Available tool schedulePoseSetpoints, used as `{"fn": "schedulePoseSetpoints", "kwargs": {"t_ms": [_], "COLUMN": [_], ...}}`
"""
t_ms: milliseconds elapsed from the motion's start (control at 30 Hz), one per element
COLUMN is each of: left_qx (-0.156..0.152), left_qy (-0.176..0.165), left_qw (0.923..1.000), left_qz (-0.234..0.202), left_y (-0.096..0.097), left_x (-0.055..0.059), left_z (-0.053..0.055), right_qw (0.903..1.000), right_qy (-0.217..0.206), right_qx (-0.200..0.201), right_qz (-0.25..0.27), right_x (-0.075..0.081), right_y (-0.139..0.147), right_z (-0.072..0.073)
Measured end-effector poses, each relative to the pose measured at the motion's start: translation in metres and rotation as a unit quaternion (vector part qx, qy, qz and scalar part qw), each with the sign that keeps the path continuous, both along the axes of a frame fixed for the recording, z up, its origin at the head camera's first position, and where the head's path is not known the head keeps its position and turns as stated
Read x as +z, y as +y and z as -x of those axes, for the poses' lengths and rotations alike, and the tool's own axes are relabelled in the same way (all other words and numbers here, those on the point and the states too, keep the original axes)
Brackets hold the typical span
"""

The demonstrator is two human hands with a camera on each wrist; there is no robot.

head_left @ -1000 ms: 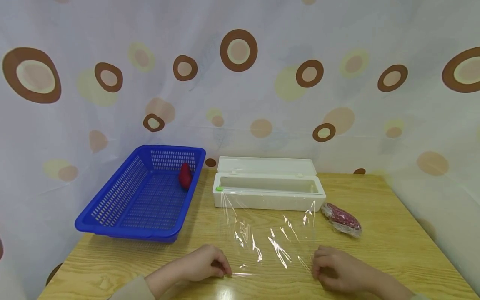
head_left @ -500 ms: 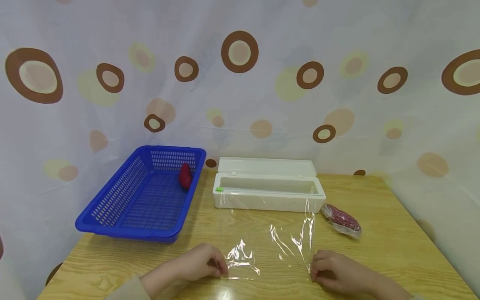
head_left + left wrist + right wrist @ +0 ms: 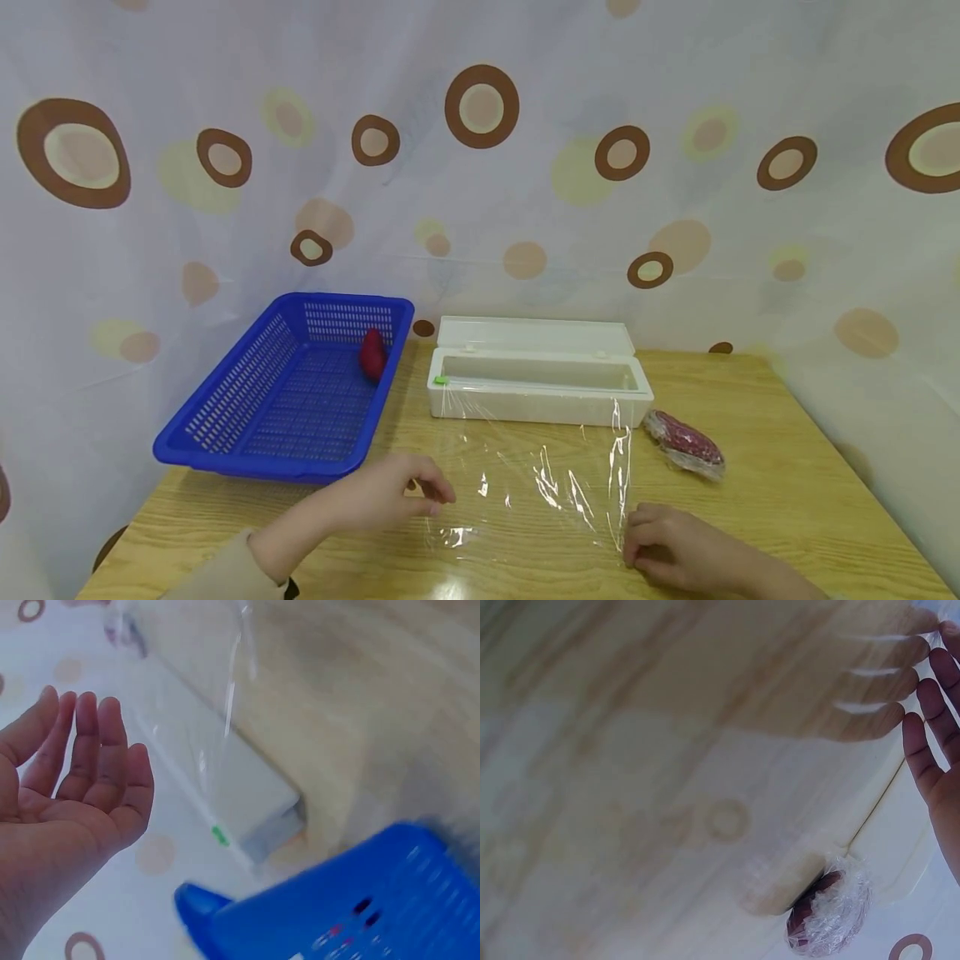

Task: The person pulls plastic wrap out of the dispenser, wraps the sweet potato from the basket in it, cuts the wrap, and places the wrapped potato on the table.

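A sheet of cling film point(image 3: 525, 492) stretches over the table from a long white dispenser box point(image 3: 540, 406) with its lid up. My right hand point(image 3: 678, 542) pinches the film's near right corner between thumb and finger; the right wrist view shows those fingertips point(image 3: 939, 628) together on it. My left hand point(image 3: 390, 493) is raised beside the film's near left corner, fingers loosely bent and holding nothing. To the right of the box lies an elongated purplish-red item point(image 3: 684, 442) wrapped in clear film; its kind is unclear.
A blue slotted plastic basket point(image 3: 273, 468) stands at the left, with a red oblong item point(image 3: 372, 356) inside by its right wall. A green slider point(image 3: 441, 380) sits at the left end of the box's front edge. A patterned curtain point(image 3: 525, 167) hangs behind the table.
My left hand has let go of the film's left corner and moved up and slightly left. The right hand keeps its pinch almost in place. Creases in the film have shifted.
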State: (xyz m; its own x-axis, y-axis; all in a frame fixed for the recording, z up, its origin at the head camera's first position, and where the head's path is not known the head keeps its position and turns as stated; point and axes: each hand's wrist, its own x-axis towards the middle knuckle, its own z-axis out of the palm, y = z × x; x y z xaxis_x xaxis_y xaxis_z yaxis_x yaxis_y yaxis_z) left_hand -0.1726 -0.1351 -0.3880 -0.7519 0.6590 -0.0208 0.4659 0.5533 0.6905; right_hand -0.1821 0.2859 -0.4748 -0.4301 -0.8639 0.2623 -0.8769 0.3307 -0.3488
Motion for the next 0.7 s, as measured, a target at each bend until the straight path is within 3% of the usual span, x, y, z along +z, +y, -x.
{"fn": "schedulePoseSetpoints", "kwargs": {"t_ms": [167,367,500,700], "left_qx": [0.022,0.046,0.075,0.118], "left_qy": [0.044,0.081,0.081,0.044], "left_qw": [0.9988,0.9956,0.9938,0.9916], "left_qz": [0.002,-0.008,-0.006,-0.028], "left_y": [-0.008,-0.022,-0.032,-0.051], "left_x": [0.031,0.062,0.076,0.085], "left_z": [0.008,0.026,0.043,0.071], "right_qw": [0.9999,0.9999,0.9998,0.9995], "right_qy": [0.002,-0.004,-0.013,-0.013], "right_qx": [0.012,0.01,0.011,0.027], "right_qz": [0.012,0.003,0.003,0.014], "right_x": [0.0,0.001,0.002,0.002], "right_y": [-0.002,-0.001,0.0,0.0], "right_z": [0.001,0.001,0.001,0.001]}}
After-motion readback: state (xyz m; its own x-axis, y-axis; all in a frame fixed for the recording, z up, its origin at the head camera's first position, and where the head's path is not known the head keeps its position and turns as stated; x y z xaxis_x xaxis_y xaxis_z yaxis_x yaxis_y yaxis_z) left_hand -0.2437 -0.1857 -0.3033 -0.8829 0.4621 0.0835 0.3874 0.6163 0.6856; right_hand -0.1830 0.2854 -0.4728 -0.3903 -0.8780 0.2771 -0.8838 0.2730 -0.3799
